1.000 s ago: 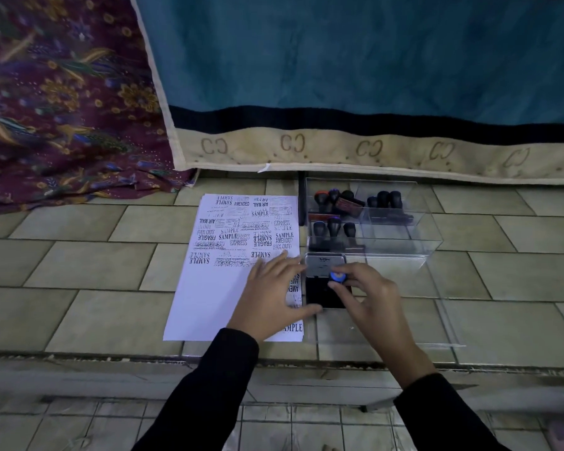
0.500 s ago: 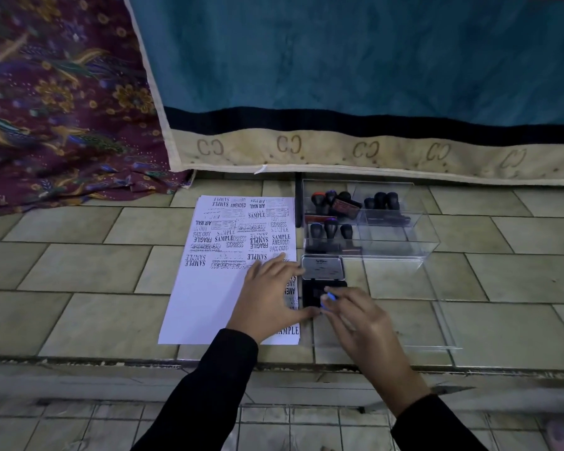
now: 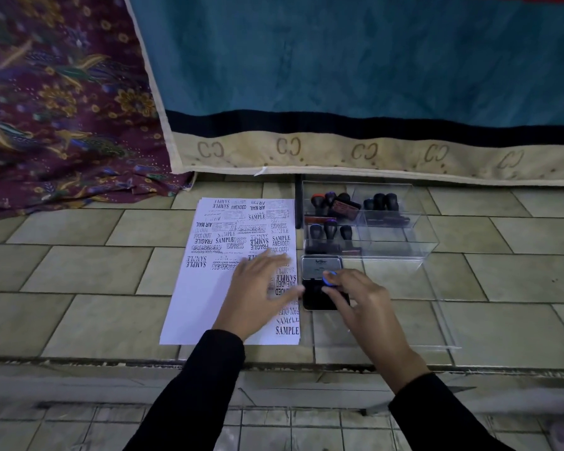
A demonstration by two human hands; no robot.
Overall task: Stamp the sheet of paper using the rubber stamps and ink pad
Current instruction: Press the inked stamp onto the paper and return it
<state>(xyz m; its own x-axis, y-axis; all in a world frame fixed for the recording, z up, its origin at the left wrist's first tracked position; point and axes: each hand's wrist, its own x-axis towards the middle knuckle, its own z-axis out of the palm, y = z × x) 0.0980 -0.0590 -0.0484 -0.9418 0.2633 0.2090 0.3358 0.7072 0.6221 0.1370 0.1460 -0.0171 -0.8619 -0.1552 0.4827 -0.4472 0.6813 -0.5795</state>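
Already the white sheet of paper [image 3: 202,304] is carrying black impressions across its far half and down its right edge (SAMPLE, AMENDED and FAX OUT among them). Its near left part is lying blank, so I judge the stamping well along, with room left to fill. The left hand [image 3: 261,294] is lying flat on the sheet, fingers straight and spread, the fingertips reaching toward the printed rows and the thumb at the sheet's right edge. Just beside that thumb, the small rubber stamp with the blue-ringed round knob [image 3: 330,277] seems to be pressing into the black ink pad [image 3: 313,299]. The right hand [image 3: 362,304] is pinching the knob from the near side. Beyond those fingertips, a clear plastic box [image 3: 404,245] is holding more dark-handled stamps.
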